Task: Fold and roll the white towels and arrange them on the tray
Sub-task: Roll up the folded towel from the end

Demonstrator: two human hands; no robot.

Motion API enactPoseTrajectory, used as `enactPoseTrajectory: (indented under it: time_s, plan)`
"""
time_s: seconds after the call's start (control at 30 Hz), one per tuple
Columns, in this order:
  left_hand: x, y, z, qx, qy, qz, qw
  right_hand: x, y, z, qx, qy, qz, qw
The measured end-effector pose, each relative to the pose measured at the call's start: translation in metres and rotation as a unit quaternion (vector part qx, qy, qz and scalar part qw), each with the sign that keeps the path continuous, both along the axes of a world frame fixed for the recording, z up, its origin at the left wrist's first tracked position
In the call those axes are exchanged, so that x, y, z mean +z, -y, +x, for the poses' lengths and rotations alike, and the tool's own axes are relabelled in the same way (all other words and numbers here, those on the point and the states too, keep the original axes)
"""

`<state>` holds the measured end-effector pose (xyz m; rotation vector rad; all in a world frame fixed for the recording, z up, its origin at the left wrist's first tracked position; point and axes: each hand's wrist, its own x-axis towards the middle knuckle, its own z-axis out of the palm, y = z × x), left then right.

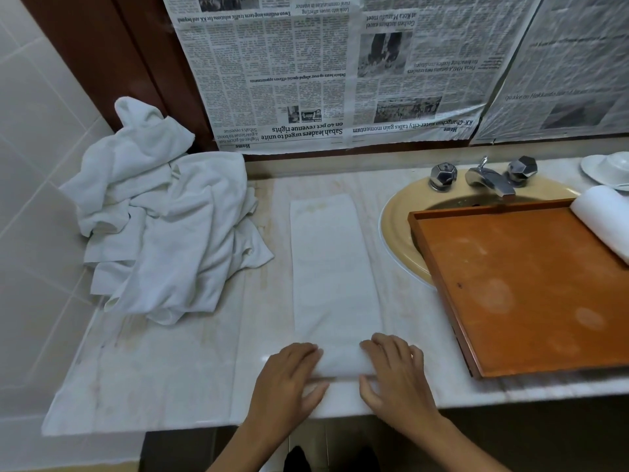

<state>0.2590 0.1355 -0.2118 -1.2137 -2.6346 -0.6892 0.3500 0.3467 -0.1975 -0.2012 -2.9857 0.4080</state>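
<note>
- Strip [332, 267]: one towel folded into a long narrow band, flat on the counter [170, 369] between pile and tray; its long axis points away from the person, so it can be rolled forward
- Left hand [289, 373] and right hand [396, 369]: one at each side of the strip's near end; fingers curl over the first turn, thumbs behind it, gripping it; the two-sided hold probably keeps the turn straight and tight
- Tray [527, 284]: rests across the sink [394, 233], near the strip, giving a short transfer
- Roll [602, 219]: one finished, at the tray's far right edge
- Pile [163, 226]: unfolded towels heaped at the left wall; most of the task appears to remain
</note>
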Motion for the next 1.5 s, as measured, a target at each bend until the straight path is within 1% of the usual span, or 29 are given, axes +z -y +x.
enactPoseTrajectory:
  time_s: [0.07, 0.13, 0.23, 0.33, 0.43, 0.5, 0.57, 0.6, 0.63, 0.67, 0.7, 0.73, 0.8, 0.83, 0.87, 0.9, 0.97, 1.03, 1.1, 1.17, 1.23, 1.3, 1.37, 1.43, 1.5]
  plan:
    - [-0.004, 0.002, -0.002, 0.0, -0.001, -0.006, 1.0, -0.004, -0.003, -0.002, 0.02, 0.023, 0.024, 0.999]
    - [-0.004, 0.001, -0.008, 0.003, 0.011, 0.002, 1.0, -0.005, -0.004, -0.008, 0.033, 0.018, 0.026, 0.999]
    - [0.001, 0.0, -0.021, 0.011, 0.072, -0.008, 0.997, -0.002, -0.011, -0.015, 0.038, 0.01, -0.017, 0.999]
    - [0.01, 0.003, -0.027, 0.033, 0.173, 0.006, 0.984, 0.007, -0.013, -0.02, 0.02, 0.019, -0.1, 0.995]
    - [0.018, 0.006, -0.026, 0.055, 0.284, 0.036, 0.957, 0.008, -0.012, -0.022, -0.019, 0.035, -0.214, 0.976]
    - [0.024, 0.005, -0.029, 0.073, 0.391, 0.067, 0.915, 0.009, -0.009, -0.027, -0.06, 0.065, -0.283, 0.955]
    - [0.028, 0.001, -0.031, 0.089, 0.451, 0.091, 0.884, 0.013, -0.006, -0.034, -0.101, 0.101, -0.308, 0.94]
    - [0.027, -0.002, -0.032, 0.098, 0.44, 0.076, 0.89, 0.014, -0.005, -0.037, -0.115, 0.108, -0.286, 0.945]
    - [0.025, -0.005, -0.033, 0.114, 0.398, 0.039, 0.91, 0.014, -0.003, -0.039, -0.12, 0.106, -0.244, 0.956]
    - [0.024, -0.007, -0.032, 0.134, 0.33, -0.003, 0.934, 0.014, -0.001, -0.041, -0.123, 0.087, -0.207, 0.967]
    - [0.024, -0.007, -0.031, 0.146, 0.26, -0.016, 0.954, 0.017, 0.002, -0.041, -0.125, 0.058, -0.181, 0.974]
    - [0.024, -0.006, -0.031, 0.139, 0.203, -0.006, 0.969, 0.02, 0.005, -0.039, -0.118, 0.022, -0.158, 0.98]
    - [0.022, -0.003, -0.028, 0.078, 0.095, 0.022, 0.992, 0.02, 0.009, -0.033, -0.07, -0.046, -0.097, 0.992]
    - [0.018, -0.002, -0.025, 0.048, 0.044, 0.024, 0.998, 0.018, 0.009, -0.028, -0.039, -0.07, -0.07, 0.994]
    - [0.016, 0.0, -0.02, 0.03, 0.013, 0.026, 0.999, 0.016, 0.009, -0.024, -0.018, -0.084, -0.052, 0.995]
    - [0.014, 0.002, -0.015, 0.026, 0.001, 0.029, 0.999, 0.013, 0.008, -0.02, -0.006, -0.086, -0.045, 0.995]
    - [0.008, 0.007, -0.008, 0.034, 0.021, 0.018, 0.999, 0.008, 0.004, -0.014, 0.008, -0.079, -0.04, 0.996]
    - [0.005, 0.01, -0.005, 0.035, 0.05, -0.016, 0.998, 0.004, 0.0, -0.011, 0.028, -0.037, -0.023, 0.999]
    - [0.005, 0.009, -0.008, 0.034, 0.07, -0.041, 0.996, 0.001, -0.003, -0.011, 0.051, 0.013, 0.016, 0.998]
    - [0.007, 0.005, -0.012, 0.035, 0.085, -0.041, 0.995, 0.0, -0.006, -0.017, 0.06, 0.01, 0.042, 0.997]
    - [0.01, 0.003, -0.017, 0.035, 0.096, -0.037, 0.994, 0.002, -0.009, -0.023, 0.06, -0.014, 0.039, 0.997]
    - [0.012, 0.005, -0.022, 0.031, 0.103, -0.033, 0.994, 0.005, -0.012, -0.026, 0.057, -0.001, 0.022, 0.998]
    - [0.014, 0.009, -0.026, 0.035, 0.14, -0.027, 0.989, 0.013, -0.013, -0.03, 0.068, 0.054, -0.011, 0.996]
    - [0.018, 0.014, -0.03, 0.046, 0.193, -0.019, 0.98, 0.021, -0.015, -0.034, 0.063, 0.089, -0.074, 0.991]
    - [0.023, 0.018, -0.032, 0.041, 0.235, -0.025, 0.971, 0.021, -0.015, -0.034, 0.045, 0.133, -0.149, 0.979]
